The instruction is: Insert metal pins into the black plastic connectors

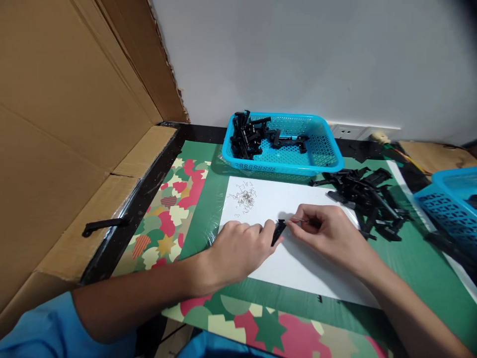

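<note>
- Nearest, a blue sleeve (pixel 40 323) is seen.
- Bent wires (pixel 246 197) are heaped on the white sheet (pixel 278 196).
- Above it, a black part (pixel 278 233) is gripped by the left hand's (pixel 242 247) fingers; it is best kept steady.
- A thin wire (pixel 299 220) is pinched by the right hand's (pixel 330 232) fingers, best guided without bending.

Round a black part (pixel 278 232) show silvery wires (pixel 246 198) at ten o'clock, a white sheet (pixel 298 276) at five, a black heap (pixel 368 199) at two, a bright blue basket (pixel 283 169) at twelve, brown cardboard (pixel 37 199) at nine and a green mat (pixel 276 318) patterned red and cream at six
</note>
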Available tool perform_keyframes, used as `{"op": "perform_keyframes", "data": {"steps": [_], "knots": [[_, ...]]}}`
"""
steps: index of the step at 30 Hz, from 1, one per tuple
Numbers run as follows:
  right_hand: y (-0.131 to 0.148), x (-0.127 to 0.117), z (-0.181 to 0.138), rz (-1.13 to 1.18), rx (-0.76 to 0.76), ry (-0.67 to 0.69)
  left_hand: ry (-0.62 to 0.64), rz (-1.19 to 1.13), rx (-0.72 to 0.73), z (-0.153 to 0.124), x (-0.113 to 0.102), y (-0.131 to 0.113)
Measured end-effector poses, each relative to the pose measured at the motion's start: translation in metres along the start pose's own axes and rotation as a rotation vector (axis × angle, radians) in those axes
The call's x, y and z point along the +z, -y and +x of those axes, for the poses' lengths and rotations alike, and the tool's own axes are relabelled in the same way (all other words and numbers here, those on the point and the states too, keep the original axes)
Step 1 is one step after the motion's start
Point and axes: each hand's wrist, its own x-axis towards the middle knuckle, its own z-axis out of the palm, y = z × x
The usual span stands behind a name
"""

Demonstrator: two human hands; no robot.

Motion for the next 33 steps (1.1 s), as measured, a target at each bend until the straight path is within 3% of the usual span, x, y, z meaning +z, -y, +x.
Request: {"op": "perform_keyframes", "data": {"steps": [9,14,22,25,28,33], "knots": [[0.005,0.005,-0.001,-0.068,-0.07,-0.02,0.097,0.23,0.081,0.001,-0.006,-0.001],[0.009,0.007,-0.001,-0.077,-0.101,-0.048,0.068,0.286,0.129,0.001,-0.005,-0.001],[0.008,-0.017,-0.002,0.008,-0.012,0.173,0.006,0.393,0.195,0.001,-0.004,-0.003],[0.006,-0.025,-0.003,-0.017,-0.03,0.2,-0.012,0.41,0.2,0.001,-0.003,-0.003],[0.002,-0.027,-0.003,-0.097,-0.12,0.128,-0.044,0.418,0.207,0.001,-0.003,-0.003],[-0.005,-0.021,-0.005,-0.176,-0.285,-0.14,-0.054,0.431,0.226,0.001,-0.002,-0.003]]}}
